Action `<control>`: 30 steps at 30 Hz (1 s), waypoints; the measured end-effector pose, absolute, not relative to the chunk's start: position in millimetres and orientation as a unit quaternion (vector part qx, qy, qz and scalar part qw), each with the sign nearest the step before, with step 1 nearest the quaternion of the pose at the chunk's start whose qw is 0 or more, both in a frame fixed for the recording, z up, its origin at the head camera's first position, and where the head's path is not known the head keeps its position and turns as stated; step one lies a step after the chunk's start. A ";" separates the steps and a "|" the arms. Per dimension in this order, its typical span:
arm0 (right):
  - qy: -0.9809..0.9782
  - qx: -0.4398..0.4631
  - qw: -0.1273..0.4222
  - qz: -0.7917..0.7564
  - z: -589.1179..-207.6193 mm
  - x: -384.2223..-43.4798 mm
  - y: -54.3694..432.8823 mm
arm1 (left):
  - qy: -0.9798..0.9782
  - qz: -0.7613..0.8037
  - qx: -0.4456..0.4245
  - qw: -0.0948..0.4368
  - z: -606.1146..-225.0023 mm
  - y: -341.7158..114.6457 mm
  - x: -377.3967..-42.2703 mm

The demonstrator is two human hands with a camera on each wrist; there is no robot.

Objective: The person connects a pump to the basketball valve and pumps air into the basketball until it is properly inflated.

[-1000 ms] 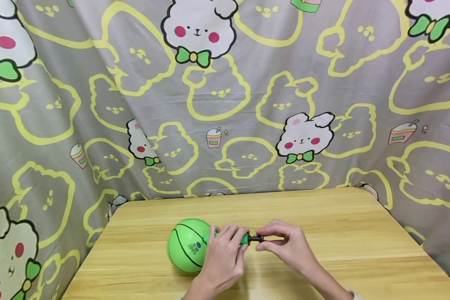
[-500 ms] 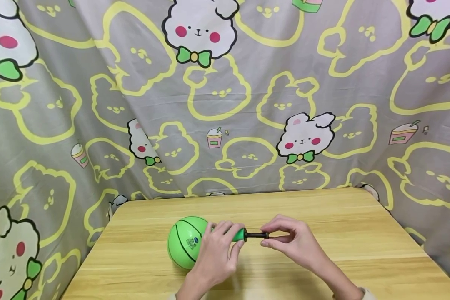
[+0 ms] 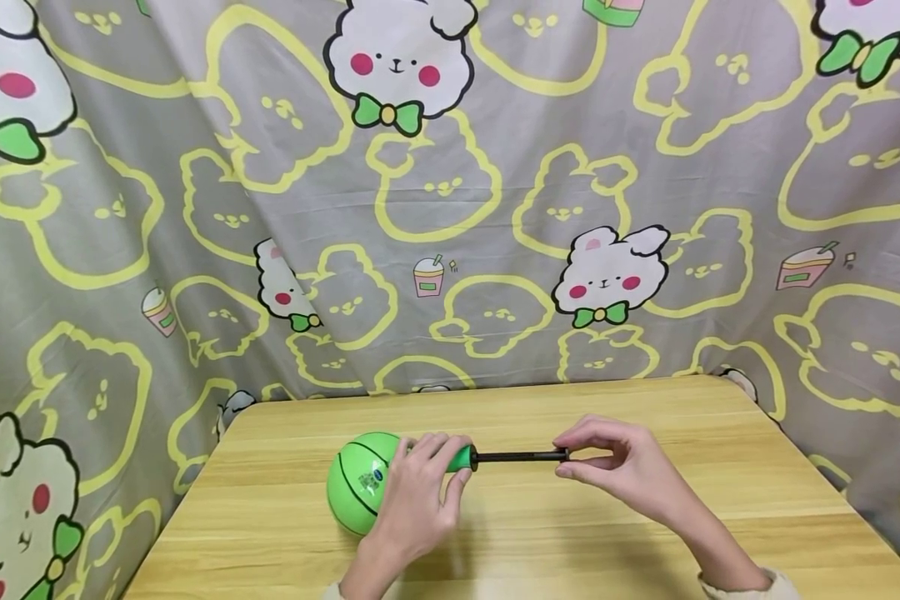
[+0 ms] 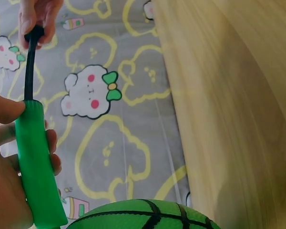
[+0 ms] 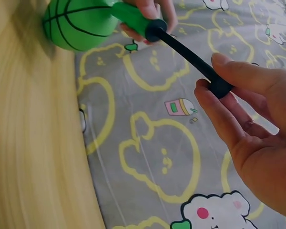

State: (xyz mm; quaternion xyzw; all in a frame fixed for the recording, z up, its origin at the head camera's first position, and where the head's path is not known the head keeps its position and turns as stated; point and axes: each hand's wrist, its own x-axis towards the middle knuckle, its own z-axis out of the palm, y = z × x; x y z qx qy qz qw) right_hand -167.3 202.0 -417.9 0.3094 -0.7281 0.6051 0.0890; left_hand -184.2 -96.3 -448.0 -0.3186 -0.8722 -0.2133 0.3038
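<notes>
A green ball [image 3: 356,483] with black basketball lines sits toward the left of the table in the head view. My left hand [image 3: 417,496] grips the green barrel of a hand pump [image 4: 37,162], which lies sideways against the ball's right side. Where the pump meets the ball is hidden behind the fingers in the head view. My right hand [image 3: 626,467] pinches the black end knob [image 5: 220,88] of the pump between thumb and fingertips. A long stretch of black rod [image 3: 517,457] shows between barrel and knob.
The light wooden table [image 3: 270,517] spans the lower part of the head view. A grey curtain [image 3: 495,183] printed with cartoon bears and rabbits hangs behind its far edge and along both sides.
My right hand has moved to the right with the knob, drawing the black rod far out of the barrel. My left hand, barrel and ball have shifted slightly left.
</notes>
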 end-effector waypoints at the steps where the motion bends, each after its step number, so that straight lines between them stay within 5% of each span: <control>1: -0.730 0.307 0.089 0.603 -417.0 -167.4 203.8 | -0.871 -0.215 -0.319 0.306 -447.6 -96.8 -184.4; 30: -0.694 0.293 0.132 0.644 -441.3 -165.3 162.1 | -0.874 -0.201 -0.317 0.308 -455.7 -74.7 -169.9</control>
